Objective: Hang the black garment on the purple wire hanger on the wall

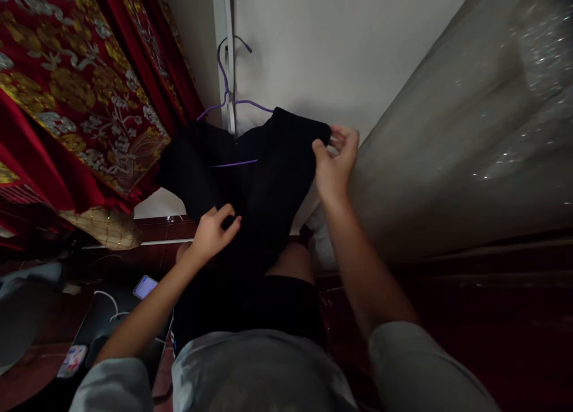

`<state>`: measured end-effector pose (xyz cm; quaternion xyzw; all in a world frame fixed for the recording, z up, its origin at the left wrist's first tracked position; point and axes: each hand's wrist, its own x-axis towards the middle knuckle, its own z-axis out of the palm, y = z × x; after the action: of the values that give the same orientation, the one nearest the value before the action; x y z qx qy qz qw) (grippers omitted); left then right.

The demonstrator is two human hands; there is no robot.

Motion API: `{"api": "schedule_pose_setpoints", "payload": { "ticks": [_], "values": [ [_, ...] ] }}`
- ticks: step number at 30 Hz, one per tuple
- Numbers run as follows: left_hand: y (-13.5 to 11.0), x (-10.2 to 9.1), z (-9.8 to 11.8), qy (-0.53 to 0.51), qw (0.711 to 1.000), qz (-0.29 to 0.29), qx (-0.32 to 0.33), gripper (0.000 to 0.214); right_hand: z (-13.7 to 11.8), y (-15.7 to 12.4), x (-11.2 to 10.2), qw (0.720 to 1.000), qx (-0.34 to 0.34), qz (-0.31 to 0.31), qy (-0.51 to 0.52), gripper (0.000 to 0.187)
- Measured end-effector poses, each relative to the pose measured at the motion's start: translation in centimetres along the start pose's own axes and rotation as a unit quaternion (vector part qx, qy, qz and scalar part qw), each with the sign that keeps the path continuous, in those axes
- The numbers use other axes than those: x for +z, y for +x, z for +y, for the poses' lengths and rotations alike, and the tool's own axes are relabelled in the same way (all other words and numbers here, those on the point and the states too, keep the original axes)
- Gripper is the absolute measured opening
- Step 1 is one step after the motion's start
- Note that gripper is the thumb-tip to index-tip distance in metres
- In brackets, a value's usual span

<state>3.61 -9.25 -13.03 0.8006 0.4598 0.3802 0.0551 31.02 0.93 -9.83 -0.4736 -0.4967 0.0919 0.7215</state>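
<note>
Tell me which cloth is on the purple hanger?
The black garment in the middle. The red flowery cloth and the sparkly grey cloth show no hanger.

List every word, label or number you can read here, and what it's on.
No text can be read anywhere.
On the lit phone screen on the floor: too small and blurred to read.
On the colourful flat item at lower left: markings blurred, unreadable.
On the black garment, held by the left hand and right hand: no label or print visible.
</note>
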Motion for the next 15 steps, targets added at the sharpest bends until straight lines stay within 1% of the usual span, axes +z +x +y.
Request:
{"api": "schedule_pose_setpoints", "payload": {
  "ticks": [1, 2, 3, 4, 5, 6, 7, 8, 9, 10, 12, 13, 14, 15],
  "values": [
    [-0.2, 0.7, 0.3, -0.032, 0.998, 0.047, 0.000, 0.010, -0.6, -1.7, 0.3, 0.999, 0.000, 0.035, -0.023, 0.035],
    [-0.2, 1.5, 0.6, -0.062, 0.994, 0.095, -0.004, 0.009, -1.2, -3.9, 0.6, 0.998, 0.015, 0.057, -0.029, 0.036],
    [-0.3, 2.2, 1.0, -0.090, 0.986, 0.139, -0.014, 0.010, -1.8, -6.3, 1.1, 0.998, 0.041, 0.046, -0.013, 0.033],
    [-0.4, 3.0, 1.5, -0.120, 0.976, 0.177, -0.030, 0.011, -2.4, -8.9, 1.7, 0.996, 0.086, 0.000, 0.014, 0.033],
    [-0.5, 3.7, 1.9, -0.152, 0.965, 0.208, -0.052, 0.010, -2.8, -11.4, 2.2, 0.986, 0.142, -0.075, 0.040, 0.036],
    [-0.8, 4.4, 2.3, -0.189, 0.951, 0.232, -0.077, 0.010, -3.0, -13.8, 2.8, 0.967, 0.200, -0.148, 0.061, 0.039],
    [-1.1, 5.1, 2.7, -0.231, 0.935, 0.248, -0.102, 0.016, -3.1, -15.8, 3.2, 0.941, 0.261, -0.199, 0.078, 0.040],
    [-1.5, 5.6, 3.0, -0.275, 0.917, 0.259, -0.126, 0.026, -3.1, -17.4, 3.4, 0.920, 0.308, -0.225, 0.089, 0.043],
    [-2.1, 6.1, 3.2, -0.319, 0.897, 0.268, -0.149, 0.038, -3.0, -18.5, 3.4, 0.905, 0.343, -0.236, 0.090, 0.045],
    [-2.6, 6.6, 3.4, -0.359, 0.876, 0.275, -0.170, 0.049, -2.8, -19.1, 3.3, 0.896, 0.365, -0.238, 0.084, 0.048],
    [-3.7, 7.2, 3.5, -0.417, 0.840, 0.278, -0.207, 0.058, -2.6, -19.4, 2.7, 0.893, 0.371, -0.246, 0.064, 0.051],
    [-4.1, 7.3, 3.5, -0.434, 0.828, 0.276, -0.222, 0.057, -2.5, -19.1, 2.3, 0.895, 0.360, -0.259, 0.057, 0.052],
    [-4.3, 7.4, 3.5, -0.442, 0.824, 0.269, -0.232, 0.051, -2.5, -18.8, 1.9, 0.897, 0.344, -0.273, 0.056, 0.052],
    [-4.5, 7.4, 3.4, -0.444, 0.825, 0.260, -0.235, 0.041, -2.6, -18.6, 1.6, 0.899, 0.326, -0.286, 0.060, 0.052]
  ]
}}
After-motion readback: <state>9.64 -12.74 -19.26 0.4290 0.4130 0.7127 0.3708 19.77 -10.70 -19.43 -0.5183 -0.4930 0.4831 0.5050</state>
